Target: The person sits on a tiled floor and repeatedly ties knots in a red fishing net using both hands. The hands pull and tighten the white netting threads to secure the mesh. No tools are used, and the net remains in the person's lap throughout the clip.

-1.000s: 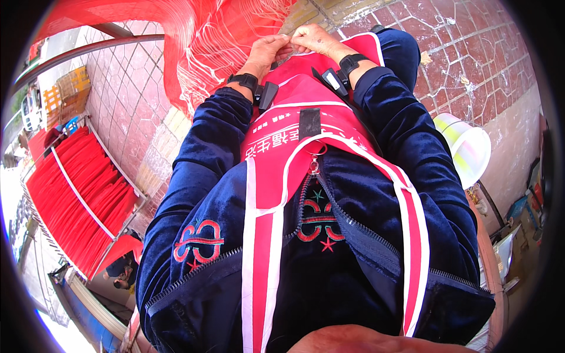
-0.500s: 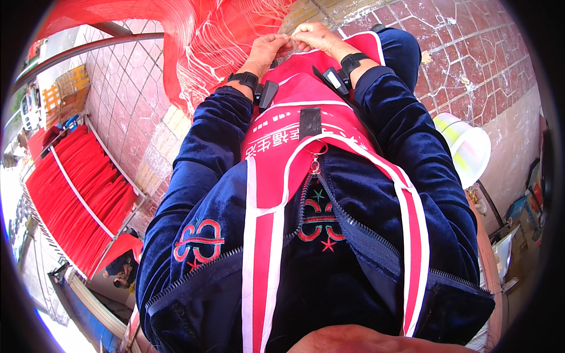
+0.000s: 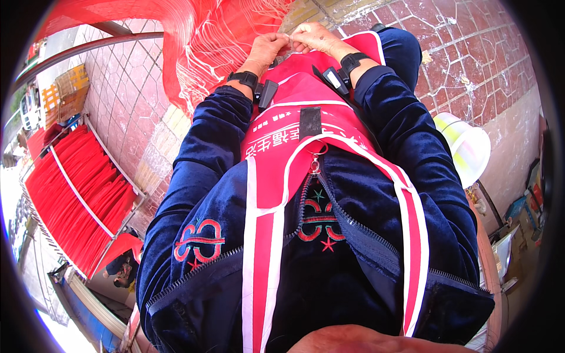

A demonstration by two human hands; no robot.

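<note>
Both hands up at top of frame, just beyond the red apron with white trim (image 3: 306, 147) worn over a dark blue velvet zip jacket (image 3: 365, 247). Left hand (image 3: 269, 48) and right hand (image 3: 315, 36) meet fingertip to fingertip, touching each other. Fingers of both curled in, pinching thin pale strands at the edge of the red fringed cloth (image 3: 206, 41); the strand itself is too fine to make out clearly between the fingertips. Red fringed cloth hangs just left of the apron's top, its white-tipped fringe falling beside the left hand and left forearm. Black wrist strap with small black device (image 3: 254, 84) on left wrist, another (image 3: 344, 67) on right wrist, both right above the apron's upper edge. Red brick-tiled ground (image 3: 471, 53) right of the apron. White and yellow-green hard hat (image 3: 468, 147) lies on the ground, right of the apron beside the right sleeve. Rack of hung red cloths on a metal rail (image 3: 76, 194) well left of the apron. Grey metal bar (image 3: 100, 44) far upper left.
</note>
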